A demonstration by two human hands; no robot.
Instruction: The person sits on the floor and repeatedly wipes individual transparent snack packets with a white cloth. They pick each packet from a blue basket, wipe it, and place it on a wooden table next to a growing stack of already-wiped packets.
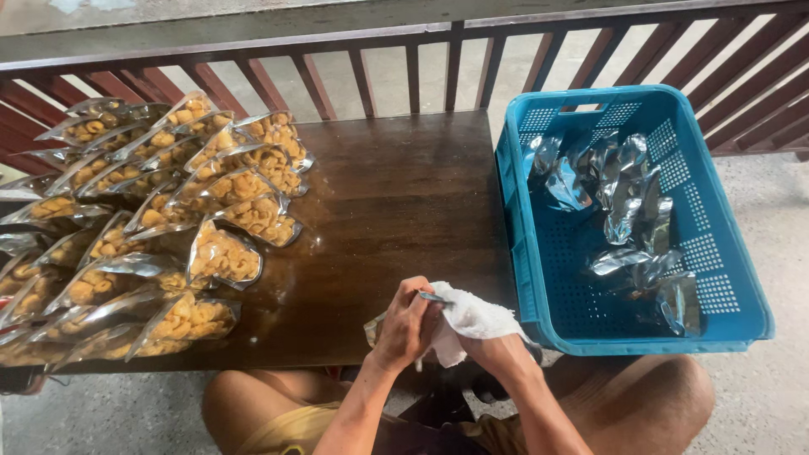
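Observation:
At the near edge of a dark wooden table (396,194), my left hand (408,324) grips a clear snack pouch (376,327), most of it hidden behind the fingers. My right hand (493,347) holds a white cloth (468,324) pressed against that pouch. Both hands meet just above my lap. Rows of clear pouches filled with golden fried snacks (152,227) lie across the table's left half.
A blue plastic crate (725,253) stands at the table's right end, with several shiny silver pouches (619,198) inside. A dark red wooden railing (404,63) runs behind the table. My bare knees show below, over a concrete floor.

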